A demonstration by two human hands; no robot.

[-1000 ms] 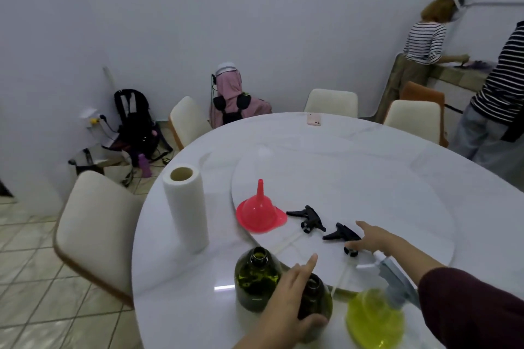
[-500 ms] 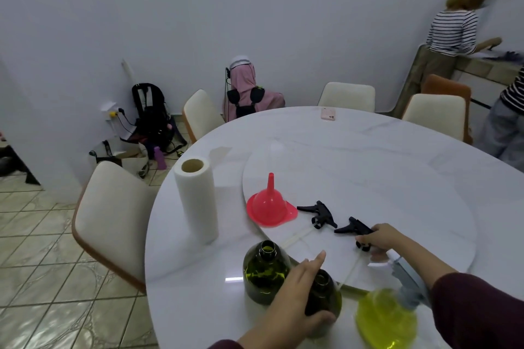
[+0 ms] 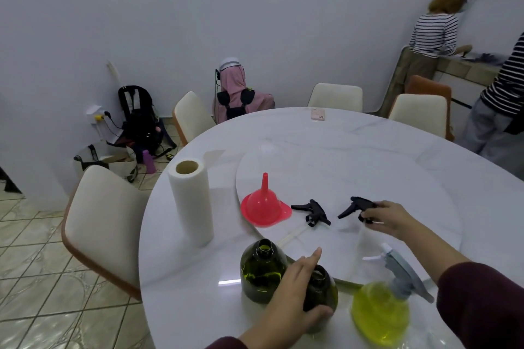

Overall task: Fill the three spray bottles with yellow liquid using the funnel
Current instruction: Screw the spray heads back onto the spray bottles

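Two dark green bottles stand uncapped at the table's near edge. My left hand (image 3: 295, 295) grips the right one (image 3: 323, 296); the left one (image 3: 262, 275) stands free beside it. A clear spray bottle (image 3: 381, 313) with yellow liquid and a grey trigger head stands to the right. A red funnel (image 3: 265, 205) sits mouth down on the round turntable (image 3: 340, 173). One black spray head (image 3: 312, 211) lies beside the funnel. My right hand (image 3: 387, 217) pinches the second black spray head (image 3: 354, 205), lifted slightly off the turntable.
An upright paper towel roll (image 3: 191, 201) stands left of the funnel. A pink phone (image 3: 317, 114) lies at the table's far edge (image 3: 283, 113). Cream chairs ring the table. Three people are in the background, with bags on the floor at left.
My right hand has taken hold of the right black spray head and raised it a little. The left hand stays on the green bottle. The camera view shifted.
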